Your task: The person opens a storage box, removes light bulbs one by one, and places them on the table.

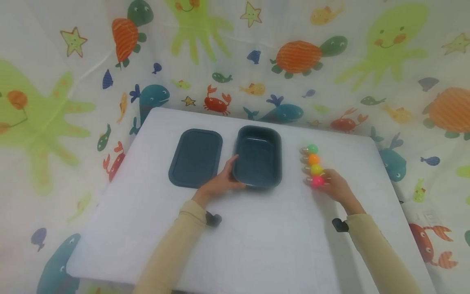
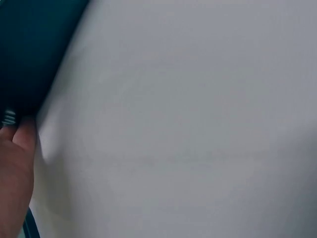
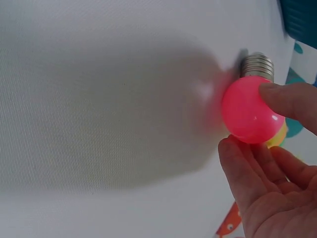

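Note:
Several coloured light bulbs lie in a row to the right of a dark teal plastic box (image 1: 258, 185). My right hand (image 1: 335, 185) holds the nearest one, a pink light bulb (image 3: 250, 109), with the thumb on its top and the fingers at the round end; its metal screw base points left in the head view. Behind it come a yellow bulb (image 1: 316, 169), an orange bulb (image 1: 313, 159) and a green bulb (image 1: 313, 148). My left hand (image 1: 219, 182) grips the box's near left corner, fingers along the side and thumb at the front wall.
A flat dark teal lid (image 1: 196, 158) lies left of the box. Everything stands on a white table (image 1: 249, 245), whose far edge meets a curtain (image 1: 227, 41) printed with sea animals.

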The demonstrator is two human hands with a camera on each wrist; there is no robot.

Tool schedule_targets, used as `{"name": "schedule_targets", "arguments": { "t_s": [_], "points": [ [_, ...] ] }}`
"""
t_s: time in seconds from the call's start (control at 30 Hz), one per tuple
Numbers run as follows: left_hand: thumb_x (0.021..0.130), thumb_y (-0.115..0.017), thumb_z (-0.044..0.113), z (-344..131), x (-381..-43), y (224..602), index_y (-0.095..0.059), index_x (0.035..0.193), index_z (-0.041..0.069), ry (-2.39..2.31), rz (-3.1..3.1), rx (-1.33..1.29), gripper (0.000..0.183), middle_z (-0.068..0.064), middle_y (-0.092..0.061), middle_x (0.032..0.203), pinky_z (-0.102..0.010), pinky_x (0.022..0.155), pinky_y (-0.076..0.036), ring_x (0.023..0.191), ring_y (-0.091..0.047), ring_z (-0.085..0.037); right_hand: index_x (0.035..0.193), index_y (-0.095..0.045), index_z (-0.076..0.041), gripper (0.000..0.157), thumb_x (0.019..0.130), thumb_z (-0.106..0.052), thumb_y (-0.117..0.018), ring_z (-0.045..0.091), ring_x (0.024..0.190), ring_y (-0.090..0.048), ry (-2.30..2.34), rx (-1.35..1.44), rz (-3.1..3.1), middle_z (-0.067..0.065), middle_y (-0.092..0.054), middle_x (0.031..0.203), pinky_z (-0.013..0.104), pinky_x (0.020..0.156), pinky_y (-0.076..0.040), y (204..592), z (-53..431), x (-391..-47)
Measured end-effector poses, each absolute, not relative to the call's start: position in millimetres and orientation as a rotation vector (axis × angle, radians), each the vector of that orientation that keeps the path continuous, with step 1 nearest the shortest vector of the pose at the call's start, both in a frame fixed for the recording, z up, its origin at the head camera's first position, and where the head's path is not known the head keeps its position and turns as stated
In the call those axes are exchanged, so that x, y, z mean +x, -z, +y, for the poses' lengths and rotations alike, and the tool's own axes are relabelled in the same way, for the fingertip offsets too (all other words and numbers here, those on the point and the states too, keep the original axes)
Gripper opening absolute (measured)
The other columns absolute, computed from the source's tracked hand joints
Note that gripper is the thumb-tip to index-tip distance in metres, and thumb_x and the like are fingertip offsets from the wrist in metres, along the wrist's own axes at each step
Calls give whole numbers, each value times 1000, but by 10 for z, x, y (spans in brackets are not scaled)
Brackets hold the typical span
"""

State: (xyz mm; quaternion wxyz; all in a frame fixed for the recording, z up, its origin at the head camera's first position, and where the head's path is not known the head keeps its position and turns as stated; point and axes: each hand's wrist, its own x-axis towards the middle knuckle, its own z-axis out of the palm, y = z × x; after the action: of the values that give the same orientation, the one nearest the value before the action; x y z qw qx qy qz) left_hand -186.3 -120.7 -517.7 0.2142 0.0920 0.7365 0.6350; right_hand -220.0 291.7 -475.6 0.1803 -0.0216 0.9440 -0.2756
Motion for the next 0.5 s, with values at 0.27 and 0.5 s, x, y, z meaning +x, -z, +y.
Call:
{"name": "schedule_targets", "arguments": {
  "t_s": [0.27,0.5],
  "points": [
    [97,-61,38,-1279,-1890,5057,-2,157,34,-1780,2105,251,84,5,-1,164,-44,116,-22,148,-16,-21,149,-18,9,75,97,-26,-59,49,126,-40,775,-72,2610,33,-40,139,61,99,-41,4716,3009,-2202],
    [106,-41,32,-1433,-2065,4967,-60,131,11,-1630,2821,-46,38,-10,-64,125,-42,99,-45,114,-59,-25,145,-23,16,56,102,-15,-42,53,128,-35,650,-37,2690,38,-35,140,63,104,-33,4742,3147,-2258]
  ]
}}
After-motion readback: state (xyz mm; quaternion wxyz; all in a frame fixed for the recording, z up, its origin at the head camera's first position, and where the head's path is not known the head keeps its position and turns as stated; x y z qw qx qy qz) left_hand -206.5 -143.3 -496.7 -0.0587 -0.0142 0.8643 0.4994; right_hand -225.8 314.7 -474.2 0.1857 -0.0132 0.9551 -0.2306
